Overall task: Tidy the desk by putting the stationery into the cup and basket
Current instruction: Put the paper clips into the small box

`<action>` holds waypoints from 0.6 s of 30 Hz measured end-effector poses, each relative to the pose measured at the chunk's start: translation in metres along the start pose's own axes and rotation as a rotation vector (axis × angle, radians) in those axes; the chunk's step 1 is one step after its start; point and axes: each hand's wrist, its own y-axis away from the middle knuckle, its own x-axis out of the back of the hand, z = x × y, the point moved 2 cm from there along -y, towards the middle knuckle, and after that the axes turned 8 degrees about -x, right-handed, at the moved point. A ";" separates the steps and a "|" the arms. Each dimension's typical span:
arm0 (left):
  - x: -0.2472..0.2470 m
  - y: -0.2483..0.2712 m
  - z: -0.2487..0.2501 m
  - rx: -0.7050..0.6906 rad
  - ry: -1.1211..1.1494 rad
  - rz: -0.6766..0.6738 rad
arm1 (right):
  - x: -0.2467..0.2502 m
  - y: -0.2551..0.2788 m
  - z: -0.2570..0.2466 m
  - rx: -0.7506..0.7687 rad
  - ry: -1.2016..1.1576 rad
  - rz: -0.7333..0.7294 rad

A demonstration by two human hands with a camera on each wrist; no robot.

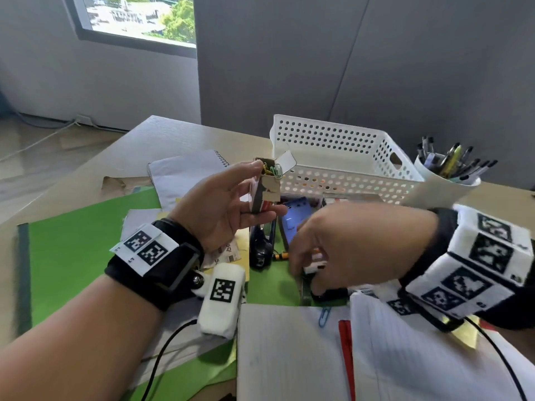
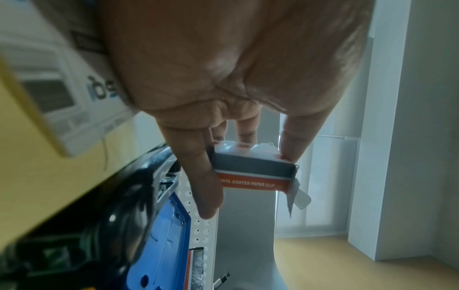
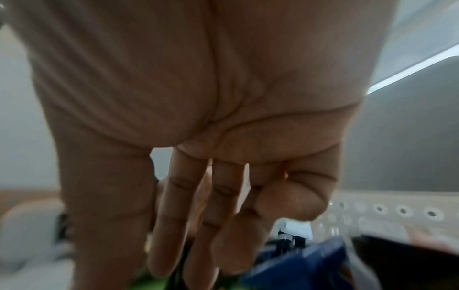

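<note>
My left hand [image 1: 265, 191] holds a small paper clip box [image 1: 260, 198] upright between thumb and fingers, just in front of the white perforated basket [image 1: 327, 146]. Its top flap is open and coloured clips show inside. In the left wrist view the box [image 2: 253, 168] reads "coated paper clip", pinched by the left hand [image 2: 248, 178]. My right hand [image 1: 307, 273] reaches down to the desk clutter, blurred; in the right wrist view its fingers [image 3: 198, 235] hang mostly straight and hold nothing. A white cup [image 1: 445, 180] full of pens stands to the right of the basket.
A blue plastic item [image 1: 295, 215] and a black stapler [image 1: 260, 247] lie in front of the basket. A loose blue paper clip [image 1: 324, 315] rests on the open notebook [image 1: 289, 357]. Green folders [image 1: 72, 250] and papers cover the left of the desk.
</note>
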 end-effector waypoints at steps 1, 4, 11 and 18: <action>0.000 0.000 0.000 0.007 -0.004 -0.008 | -0.011 -0.001 -0.002 0.021 0.090 -0.061; 0.000 0.000 -0.001 0.021 -0.007 -0.024 | -0.033 0.001 -0.004 0.054 0.228 -0.118; -0.001 0.000 0.000 0.019 -0.030 -0.031 | -0.035 -0.007 0.004 -0.003 -0.003 -0.102; 0.001 0.000 -0.001 0.011 -0.018 -0.032 | -0.024 -0.028 0.004 -0.140 -0.132 0.095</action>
